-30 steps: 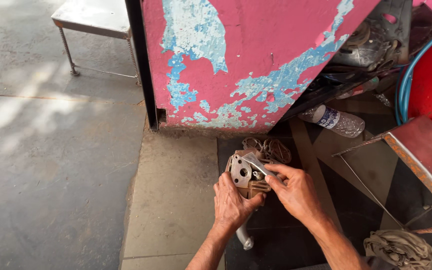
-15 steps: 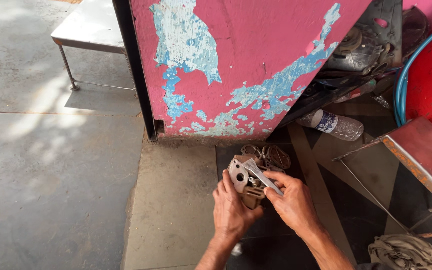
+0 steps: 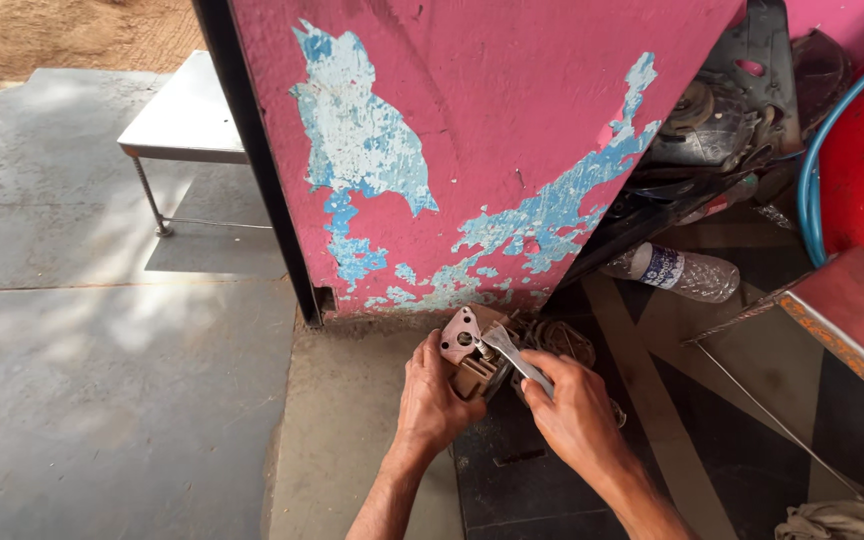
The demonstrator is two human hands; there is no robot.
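From the head view, my left hand (image 3: 432,395) clamps its grip around the grimy brown cast-metal engine part (image 3: 470,355) at twelve o'clock; my right hand (image 3: 577,410) pinches a flat silver steel spanner (image 3: 517,360) onto it. I judge the spanner could slip off, skinning my knuckles

We look down from a single head-worn camera, tilted forward and toward the ground, with our own forearms entering from the bottom edge. The left hand (image 3: 432,395) and right hand (image 3: 577,415) sit low and just right of centre, close to the lens. Ahead, the peeling pink panel (image 3: 472,150) fills the upper middle; concrete floor (image 3: 102,380) stretches left, a red bench (image 3: 852,320) lies at right.
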